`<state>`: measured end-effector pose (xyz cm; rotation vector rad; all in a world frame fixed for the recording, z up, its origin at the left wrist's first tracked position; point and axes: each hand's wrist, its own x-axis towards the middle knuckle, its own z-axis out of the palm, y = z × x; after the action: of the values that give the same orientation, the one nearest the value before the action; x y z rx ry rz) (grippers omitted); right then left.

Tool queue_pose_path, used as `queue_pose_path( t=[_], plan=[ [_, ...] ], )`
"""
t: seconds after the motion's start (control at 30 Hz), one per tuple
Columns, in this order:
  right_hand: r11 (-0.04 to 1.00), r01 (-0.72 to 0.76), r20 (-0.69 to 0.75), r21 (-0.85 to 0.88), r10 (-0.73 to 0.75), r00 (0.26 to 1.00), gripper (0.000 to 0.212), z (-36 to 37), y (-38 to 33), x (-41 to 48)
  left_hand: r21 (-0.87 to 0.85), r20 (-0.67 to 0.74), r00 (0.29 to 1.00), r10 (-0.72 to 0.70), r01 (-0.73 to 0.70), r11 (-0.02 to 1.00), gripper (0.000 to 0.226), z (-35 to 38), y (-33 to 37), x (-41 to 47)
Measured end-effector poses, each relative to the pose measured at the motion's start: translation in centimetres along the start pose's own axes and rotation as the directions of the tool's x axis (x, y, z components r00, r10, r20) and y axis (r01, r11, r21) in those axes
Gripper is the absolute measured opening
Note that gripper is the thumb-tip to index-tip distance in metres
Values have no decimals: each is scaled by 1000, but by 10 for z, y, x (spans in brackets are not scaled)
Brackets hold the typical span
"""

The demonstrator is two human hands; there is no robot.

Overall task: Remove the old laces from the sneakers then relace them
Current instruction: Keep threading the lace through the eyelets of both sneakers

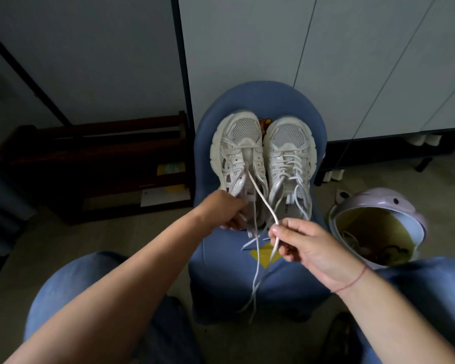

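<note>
Two white mesh sneakers stand side by side, toes pointing away from me, on a blue padded stool (221, 279). The left sneaker (238, 151) has most of its eyelets bare, and its white lace (260, 203) runs loose from near the toe toward me. My left hand (225, 211) grips the heel end of that sneaker. My right hand (297, 244) pinches the lace between thumb and fingers, and the lace's ends hang down over the stool's front. The right sneaker (289, 158) is laced, with its ends lying loose.
A lilac bin (378, 222) with an open lid and rubbish inside stands on the floor at the right. A dark wooden rack (95, 164) sits at the left against the wall. White cabinet doors rise behind the stool. My jeans-clad knees flank the stool.
</note>
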<state>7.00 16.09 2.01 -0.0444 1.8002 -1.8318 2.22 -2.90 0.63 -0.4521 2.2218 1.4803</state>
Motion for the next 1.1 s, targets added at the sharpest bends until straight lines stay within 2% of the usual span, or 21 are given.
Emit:
queue_pose_path(
  t=[0.07,0.17,0.3,0.37,0.47,0.57,0.67,0.77,0.83,0.9,1.0,1.07,1.1],
  plan=[
    [1000,-25,7,17,25,1000,12,-3,5,-8,-63,-29,999,19,-21,998,35,5,-1,-1],
    [996,-50,28,75,48,998,14,-4,11,-19,-159,3,999,46,-45,986,28,16,0,-6],
    [996,-45,21,75,44,999,14,-4,13,-26,-243,59,997,41,-26,970,40,26,4,-4],
    [997,-46,-2,60,46,999,11,-5,16,-27,-338,101,992,73,-35,940,42,27,9,-4],
    [998,-66,-30,20,67,997,11,-9,23,-29,-442,87,989,121,-70,894,31,15,17,-10],
    [997,-73,-38,-30,72,997,12,-13,29,-28,-526,9,990,140,-114,843,33,-13,25,-12],
    [997,-72,-47,-36,70,996,14,-18,28,-26,-652,-173,982,80,-175,738,35,-50,24,-8],
    [997,-62,-81,46,66,995,17,-25,22,-26,-630,-338,940,-47,-189,753,35,-67,12,3],
    [988,-33,-155,151,57,986,20,-30,18,-24,-658,-373,920,-118,-173,732,34,-67,6,11],
    [945,58,-289,322,40,956,19,-38,15,-19,-683,-405,905,-131,-204,702,33,-66,9,14],
    [844,243,-507,479,41,861,25,-58,11,-13,-561,-523,852,29,-369,741,33,-69,19,12],
    [821,310,-593,479,43,804,27,-70,9,-12,-521,-543,832,111,-437,733,32,-69,21,13],
    [820,326,-618,470,43,785,28,-74,9,-11,-536,-539,837,97,-430,727,32,-68,20,15]
  ],
)
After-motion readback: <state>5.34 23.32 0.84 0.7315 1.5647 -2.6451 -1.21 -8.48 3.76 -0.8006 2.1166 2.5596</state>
